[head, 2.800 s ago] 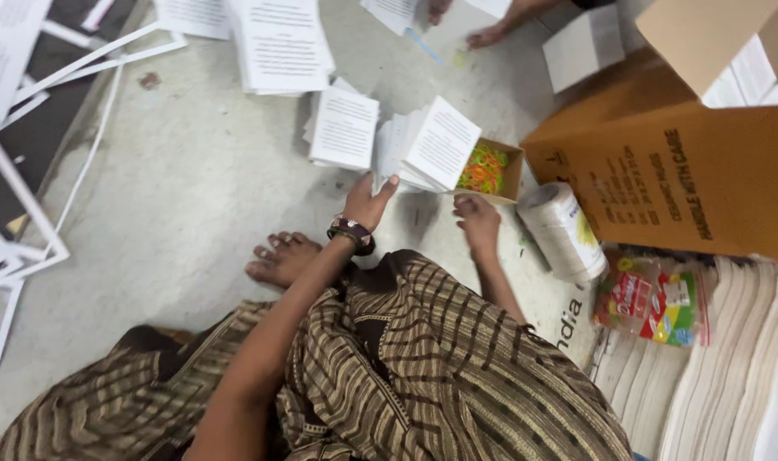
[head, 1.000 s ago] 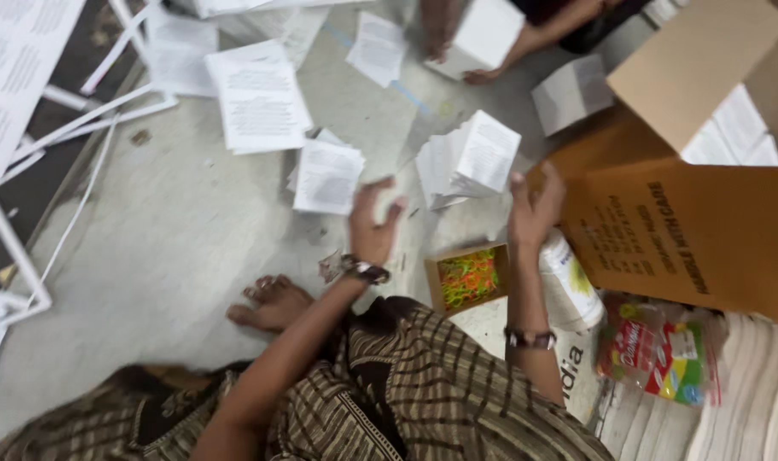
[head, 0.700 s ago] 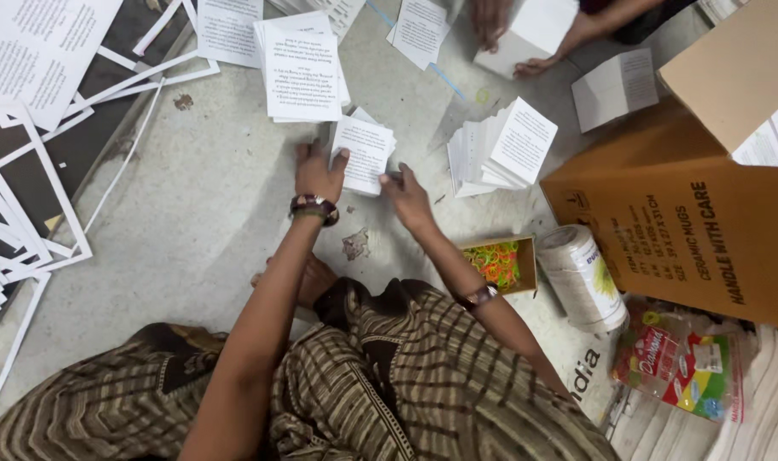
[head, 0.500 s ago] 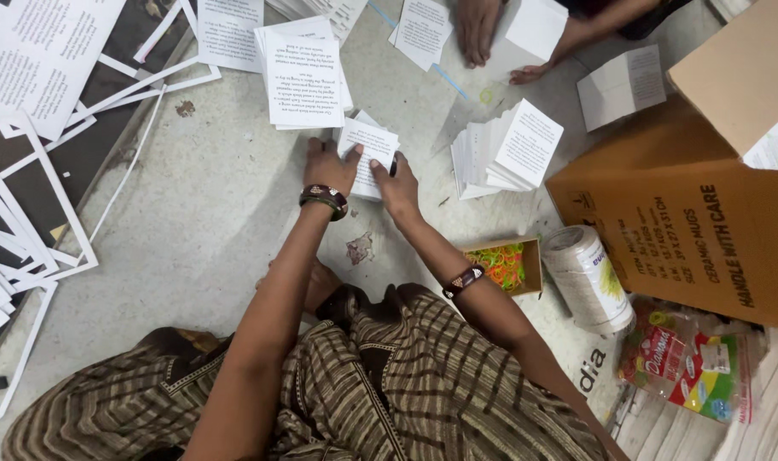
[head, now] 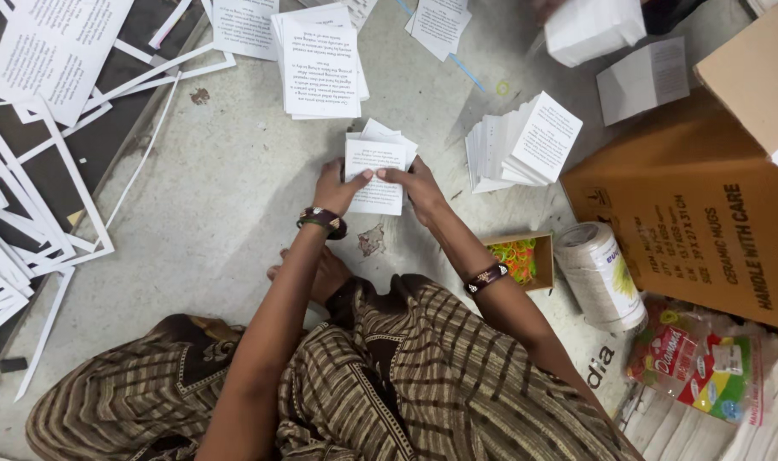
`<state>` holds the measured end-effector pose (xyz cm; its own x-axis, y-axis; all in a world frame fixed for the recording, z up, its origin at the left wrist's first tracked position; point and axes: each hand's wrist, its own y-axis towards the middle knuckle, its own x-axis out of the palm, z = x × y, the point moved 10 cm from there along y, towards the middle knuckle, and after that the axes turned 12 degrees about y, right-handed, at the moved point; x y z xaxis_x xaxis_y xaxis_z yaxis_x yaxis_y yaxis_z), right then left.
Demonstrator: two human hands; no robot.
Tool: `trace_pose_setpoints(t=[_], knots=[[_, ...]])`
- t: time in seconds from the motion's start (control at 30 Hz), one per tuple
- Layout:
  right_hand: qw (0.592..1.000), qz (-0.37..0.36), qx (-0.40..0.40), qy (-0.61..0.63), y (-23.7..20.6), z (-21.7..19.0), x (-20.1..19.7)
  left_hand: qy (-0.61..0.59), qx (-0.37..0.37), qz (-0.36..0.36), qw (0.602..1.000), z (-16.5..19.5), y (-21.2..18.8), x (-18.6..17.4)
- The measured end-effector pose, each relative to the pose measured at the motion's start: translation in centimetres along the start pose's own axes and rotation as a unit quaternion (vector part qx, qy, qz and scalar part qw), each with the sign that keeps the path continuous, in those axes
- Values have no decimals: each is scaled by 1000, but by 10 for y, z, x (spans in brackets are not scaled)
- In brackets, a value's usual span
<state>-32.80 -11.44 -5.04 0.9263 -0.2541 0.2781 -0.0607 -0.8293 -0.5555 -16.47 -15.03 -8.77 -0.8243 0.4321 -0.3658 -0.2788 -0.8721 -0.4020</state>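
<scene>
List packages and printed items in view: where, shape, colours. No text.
Leaflet stack: centre floor, under left hand and right hand; white, rectangular, black print.
Fanned leaflets: right of it; white.
Carton: right; brown, dark print.
Small box: by right forearm; open, brown, holds yellow-green bands.
Roll: beside small box; white cylinder, yellow-green print.
Pouch: lower right; red, green, yellow plastic.

Stack of leaflets (head: 374, 166): small white printed sheets, portrait, text upside down to me. It lies flat on the grey floor just ahead of my knees. The top sheet sits square; the lower ones are fanned out at the far corner.
</scene>
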Motion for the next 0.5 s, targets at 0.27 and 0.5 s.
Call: trace_pose_setpoints(t=[0.27,0.5], knots=[[975,-62,-192,-92,-62,-25,5,-29,178,-15,984,45,-55,-17],[951,-120,-223,-179,-53,-15,13,151,261,35,953,46,-49,-7]])
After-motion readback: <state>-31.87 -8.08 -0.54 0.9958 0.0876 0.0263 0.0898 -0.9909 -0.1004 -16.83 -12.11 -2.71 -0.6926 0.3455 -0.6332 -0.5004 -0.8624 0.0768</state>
